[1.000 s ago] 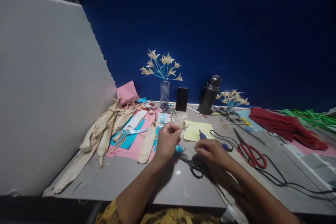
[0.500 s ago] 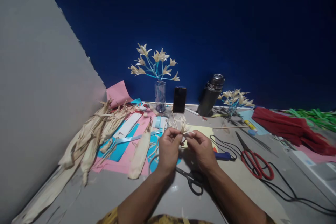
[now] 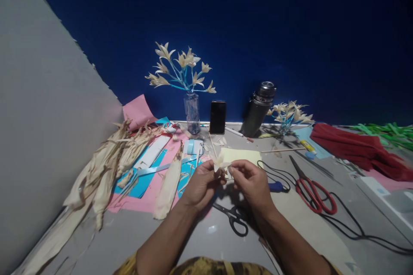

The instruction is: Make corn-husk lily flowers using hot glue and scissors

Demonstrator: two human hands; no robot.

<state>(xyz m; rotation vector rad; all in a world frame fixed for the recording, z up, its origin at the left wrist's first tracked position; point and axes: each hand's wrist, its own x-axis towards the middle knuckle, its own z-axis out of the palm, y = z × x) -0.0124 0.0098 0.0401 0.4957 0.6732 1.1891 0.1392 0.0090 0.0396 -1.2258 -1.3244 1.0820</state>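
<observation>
Between my two hands is a small cream flower (image 3: 220, 163) made of what looks like dried corn husk. My left hand (image 3: 201, 184) is closed around its base, fingers curled. My right hand (image 3: 253, 182) pinches a pale petal on the flower's right side between thumb and fingertips. The flower's lower end is hidden by my fingers. Black-handled scissors (image 3: 237, 219) lie on the table just below my hands. Beyond them is a pale yellow sheet of paper (image 3: 243, 155). A long flat husk piece (image 3: 168, 187) lies to the left of my left hand.
Dried husks (image 3: 106, 176) are heaped at left over pink and blue paper. A glass vase (image 3: 192, 114) of husk flowers, a phone (image 3: 217, 117) and a flask (image 3: 258, 109) stand by the blue wall. Red-handled scissors (image 3: 316, 195), a black cord and red cloth (image 3: 355, 150) lie at right.
The flower has turned in my fingers, and its petals now show lower and more openly. My left hand has rolled palm-up beneath it. The whole view has shifted slightly.
</observation>
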